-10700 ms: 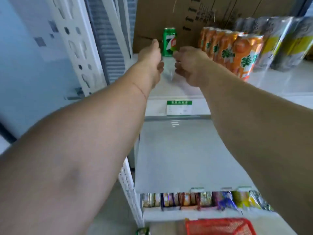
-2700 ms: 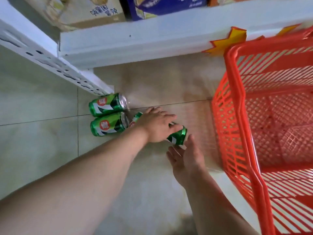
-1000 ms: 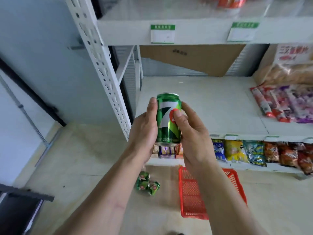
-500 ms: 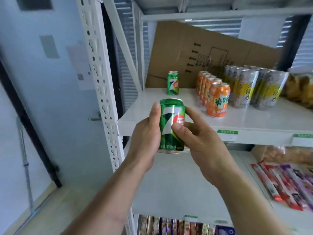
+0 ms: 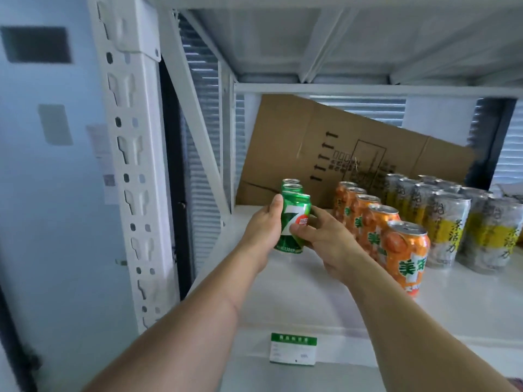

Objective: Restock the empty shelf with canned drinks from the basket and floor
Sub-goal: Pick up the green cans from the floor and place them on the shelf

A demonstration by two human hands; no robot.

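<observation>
Both hands hold one green can (image 5: 294, 224) upright over the left part of the white shelf (image 5: 297, 301). My left hand (image 5: 261, 230) grips its left side with the thumb up along the can. My right hand (image 5: 325, 239) wraps it from the right, thumb across the label. Right behind it, green cans (image 5: 291, 185) stand in a line toward the back; only their tops show. Whether the held can touches the shelf I cannot tell.
A row of orange cans (image 5: 396, 244) stands just right of my hands, with silver-and-yellow cans (image 5: 452, 222) further right. A flattened cardboard box (image 5: 353, 154) leans at the back. A white perforated upright (image 5: 133, 165) bounds the left. A green price tag (image 5: 293, 348) hangs on the shelf edge.
Both hands have carried the green can forward and up, from in front of the shelf edge to over the shelf, just before the green cans standing at the back.
</observation>
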